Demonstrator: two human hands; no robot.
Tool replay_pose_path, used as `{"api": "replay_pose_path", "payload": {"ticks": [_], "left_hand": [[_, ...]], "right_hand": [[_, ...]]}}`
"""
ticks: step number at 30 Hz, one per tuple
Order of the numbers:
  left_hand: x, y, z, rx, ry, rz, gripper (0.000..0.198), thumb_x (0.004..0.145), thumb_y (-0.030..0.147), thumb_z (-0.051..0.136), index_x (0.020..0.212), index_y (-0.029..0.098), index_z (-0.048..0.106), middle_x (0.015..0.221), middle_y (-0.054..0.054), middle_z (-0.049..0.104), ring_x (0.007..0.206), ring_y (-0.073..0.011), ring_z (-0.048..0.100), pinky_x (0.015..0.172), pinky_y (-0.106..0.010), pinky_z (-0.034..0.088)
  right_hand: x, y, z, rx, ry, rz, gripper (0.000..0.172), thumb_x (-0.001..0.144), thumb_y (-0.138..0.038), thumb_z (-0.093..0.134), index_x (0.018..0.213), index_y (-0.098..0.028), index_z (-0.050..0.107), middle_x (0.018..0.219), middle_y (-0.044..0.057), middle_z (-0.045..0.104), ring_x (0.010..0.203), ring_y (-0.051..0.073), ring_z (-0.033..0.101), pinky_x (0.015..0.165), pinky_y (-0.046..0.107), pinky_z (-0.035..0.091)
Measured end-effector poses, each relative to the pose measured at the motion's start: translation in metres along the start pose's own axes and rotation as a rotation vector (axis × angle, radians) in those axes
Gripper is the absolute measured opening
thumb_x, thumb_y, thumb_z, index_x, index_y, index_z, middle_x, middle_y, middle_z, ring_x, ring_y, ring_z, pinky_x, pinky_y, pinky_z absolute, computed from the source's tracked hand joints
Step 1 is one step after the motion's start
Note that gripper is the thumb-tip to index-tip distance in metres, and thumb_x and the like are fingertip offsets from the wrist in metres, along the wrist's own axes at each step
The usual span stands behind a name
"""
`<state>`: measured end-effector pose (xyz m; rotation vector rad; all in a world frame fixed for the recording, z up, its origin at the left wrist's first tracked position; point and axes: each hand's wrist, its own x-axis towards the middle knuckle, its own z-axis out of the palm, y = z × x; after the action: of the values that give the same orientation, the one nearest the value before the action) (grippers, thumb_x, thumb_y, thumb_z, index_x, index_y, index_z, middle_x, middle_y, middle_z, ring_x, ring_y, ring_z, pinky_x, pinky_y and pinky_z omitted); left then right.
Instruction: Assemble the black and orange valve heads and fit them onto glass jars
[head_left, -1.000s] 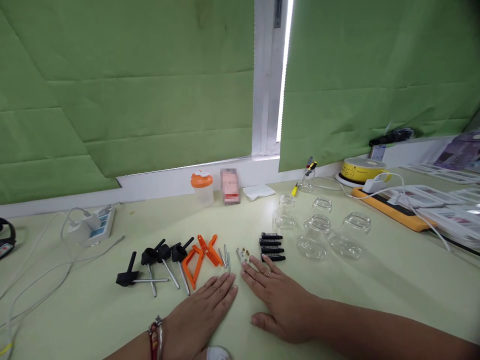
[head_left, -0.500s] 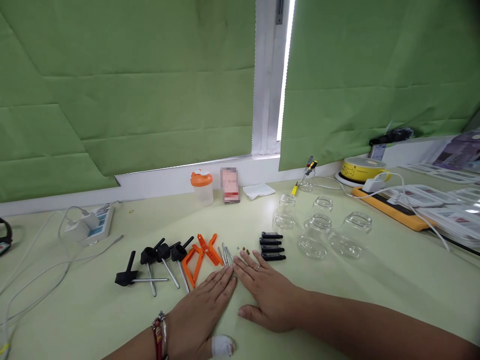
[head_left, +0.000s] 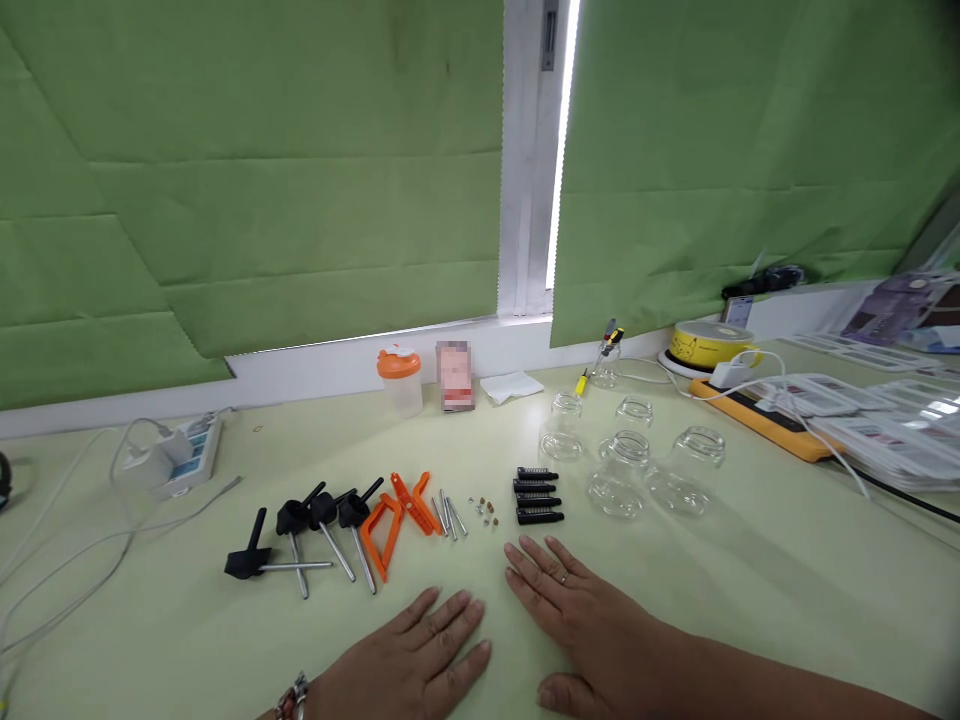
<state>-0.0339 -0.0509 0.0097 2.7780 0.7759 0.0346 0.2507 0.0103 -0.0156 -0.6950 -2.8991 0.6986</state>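
My left hand lies flat on the table, fingers stretched out, holding nothing. Flat to its right is my right hand, fingers slightly apart and ringed, also with nothing in it. Just beyond them are several thin metal pins, small brass and silver pieces and several black cylinders with springs. Two orange plastic parts lie left of the pins. Farther left sit several black-handled pieces with metal rods. Between my hands and these rows is bare tabletop.
Several clear glass jars stand right of the black cylinders. At the back are an orange-lidded cup, a white tissue and screwdrivers in a jar. White cables run from a power strip at left; an orange-edged strip lies right.
Both hands have drawn back toward me and moved apart, uncovering the metal pins and small pieces. My left thumb's white wrapping no longer shows. The camera view has shifted slightly.
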Motion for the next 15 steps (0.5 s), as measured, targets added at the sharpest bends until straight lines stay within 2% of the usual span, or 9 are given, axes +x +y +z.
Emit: {"api": "replay_pose_path", "payload": {"ticks": [7,15], "left_hand": [[-0.0047,0.0026,0.0064,0.027,0.037,0.022,0.076,0.091,0.06,0.031,0.151,0.018,0.01,0.155,-0.016,0.02,0.142,-0.0316,0.019,0.116,-0.051,0.014],[-0.0013,0.0046,-0.002,-0.063,-0.137,-0.028,0.082,0.088,0.064,0.033,0.152,0.02,0.006,0.156,-0.016,0.01,0.143,-0.0344,0.011,0.114,-0.057,0.009]], "right_hand": [[-0.0071,0.0001,0.0016,-0.002,-0.003,-0.018,0.08,0.091,-0.054,0.043,0.15,-0.017,0.004,0.156,0.013,-0.001,0.144,0.032,0.0,0.117,0.053,0.003],[-0.0073,-0.0052,-0.0005,-0.02,-0.015,-0.001,0.08,0.09,-0.056,0.042,0.151,-0.018,0.004,0.156,0.012,0.0,0.144,0.031,0.0,0.117,0.052,0.003]]}}
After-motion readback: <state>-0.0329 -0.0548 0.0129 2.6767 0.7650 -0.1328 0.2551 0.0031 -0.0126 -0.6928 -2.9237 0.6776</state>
